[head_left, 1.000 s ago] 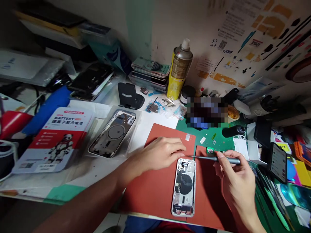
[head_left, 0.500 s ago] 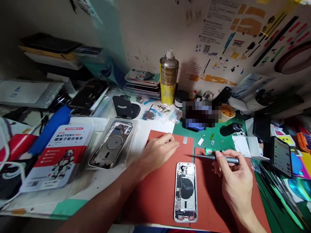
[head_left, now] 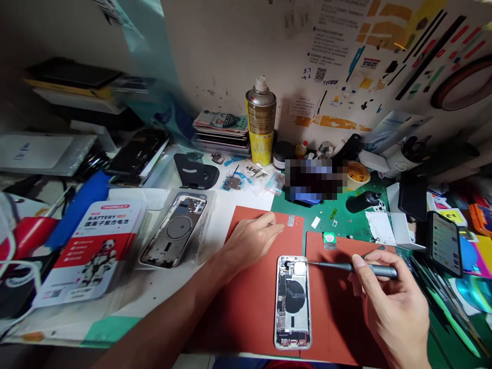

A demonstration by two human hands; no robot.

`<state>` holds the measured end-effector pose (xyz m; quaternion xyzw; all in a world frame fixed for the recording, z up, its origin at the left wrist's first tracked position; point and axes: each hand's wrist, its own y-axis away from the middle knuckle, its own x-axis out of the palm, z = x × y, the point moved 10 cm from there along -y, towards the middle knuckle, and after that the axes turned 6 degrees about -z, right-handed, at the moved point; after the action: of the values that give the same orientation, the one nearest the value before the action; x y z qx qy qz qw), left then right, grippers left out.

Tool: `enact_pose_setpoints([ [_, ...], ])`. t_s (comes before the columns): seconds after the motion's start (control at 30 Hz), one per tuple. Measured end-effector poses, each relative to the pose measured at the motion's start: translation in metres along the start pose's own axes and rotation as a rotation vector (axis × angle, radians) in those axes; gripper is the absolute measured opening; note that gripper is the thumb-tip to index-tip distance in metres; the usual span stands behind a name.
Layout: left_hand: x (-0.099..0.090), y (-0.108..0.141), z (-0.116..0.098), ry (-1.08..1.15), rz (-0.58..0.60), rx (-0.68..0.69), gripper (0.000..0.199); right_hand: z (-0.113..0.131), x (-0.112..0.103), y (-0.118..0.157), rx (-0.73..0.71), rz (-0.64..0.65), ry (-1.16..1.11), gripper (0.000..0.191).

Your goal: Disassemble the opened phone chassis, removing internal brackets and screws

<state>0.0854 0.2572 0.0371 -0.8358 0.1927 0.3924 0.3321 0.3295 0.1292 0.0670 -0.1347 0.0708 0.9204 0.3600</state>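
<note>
An opened phone [head_left: 292, 302] with its inner parts exposed lies upright in the view on a red-brown mat [head_left: 246, 312]. My right hand [head_left: 388, 292] grips a dark grey screwdriver [head_left: 374, 270], held almost level, its thin tip at the phone's top right edge. Above and left of the phone, my left hand [head_left: 255, 234] hovers at or rests on the mat with fingers bunched; what they hold, if anything, is too small to tell. Just right of those fingertips sits a small metal plate [head_left: 291, 220] with tiny bits. A small green-and-white piece [head_left: 329, 240] lies at the mat's upper edge.
On the left are a battery package [head_left: 92, 251] and a phone back housing [head_left: 175, 230] in a clear tray. A yellow spray can [head_left: 261, 123] stands behind the mat. Tweezers and tools [head_left: 446, 307] lie at the right, beside a lit phone [head_left: 445, 243].
My right hand has moved down and to the right with the screwdriver, bringing its tip to the phone's top edge. The green-and-white piece shows fully. My left hand has barely moved.
</note>
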Motion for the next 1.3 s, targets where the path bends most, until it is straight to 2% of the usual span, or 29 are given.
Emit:
enact_pose_setpoints([
  [0.17,-0.019,-0.001,0.007,0.113,-0.048,-0.045,0.028,0.019,-0.005,0.008,-0.182,0.031,0.149,0.034],
  [0.27,-0.028,-0.002,0.014,0.134,-0.071,-0.085,0.024,0.032,0.002,0.016,-0.394,0.101,0.303,0.027],
  [0.37,-0.023,0.000,0.015,0.128,-0.006,-0.090,0.022,0.047,0.011,0.030,-0.659,0.160,0.388,0.018],
  [0.43,-0.014,0.002,0.011,0.113,0.072,-0.062,0.028,0.053,0.016,0.037,-0.762,0.192,0.411,0.017],
  [0.53,-0.003,0.006,0.007,0.072,0.157,-0.026,0.030,0.056,0.024,0.040,-0.808,0.232,0.428,0.019],
  [0.67,0.003,0.007,0.007,0.029,0.205,-0.021,0.028,0.062,0.033,0.042,-0.862,0.261,0.439,0.017],
  [0.93,0.005,0.008,0.009,0.001,0.250,-0.040,0.022,0.063,0.040,0.041,-0.871,0.278,0.466,0.016],
  [1.3,0.007,0.010,0.010,-0.007,0.285,-0.042,0.023,0.079,0.049,0.052,-1.016,0.331,0.507,0.014],
])
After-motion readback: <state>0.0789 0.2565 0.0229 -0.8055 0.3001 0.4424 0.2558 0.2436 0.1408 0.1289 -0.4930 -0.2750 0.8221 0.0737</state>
